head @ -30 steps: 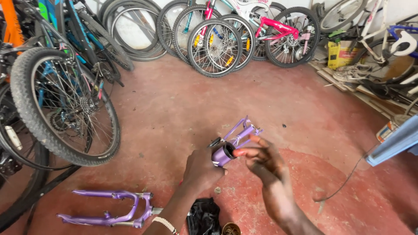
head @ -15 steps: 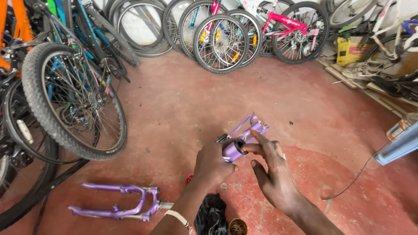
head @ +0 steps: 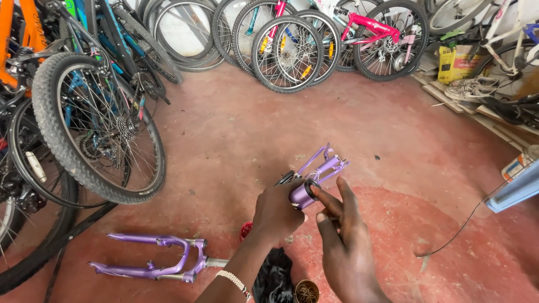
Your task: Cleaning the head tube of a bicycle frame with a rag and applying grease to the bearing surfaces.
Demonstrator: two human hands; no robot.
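Holding: a purple bicycle frame part [head: 314, 179] is gripped over the red floor [head: 236, 140], its tube end turned toward the camera.
Left hand: the left hand [head: 276, 213] is closed around the near end of the purple part, the fingers wrapped from the left side; a beaded bracelet [head: 234, 281] is worn on its wrist.
Right hand: the right hand [head: 343, 241] is raised just beside the part, the fingers loosely extended, with one fingertip laid against the dark ring at the tube's open end.
Tube end: a dark ring is seen on the mouth of the tube; finer detail cannot be told.
Below the hands: a purple suspension fork [head: 151, 261] is laid flat on the floor to the left, well apart from the held part; a black cloth [head: 273, 278] and a small round tin [head: 306, 292] are seen near the lower edge.
Surroundings: a knobbly bicycle wheel [head: 95, 129] stands at the left, and a pink bicycle [head: 370, 33] is parked along the far wall.
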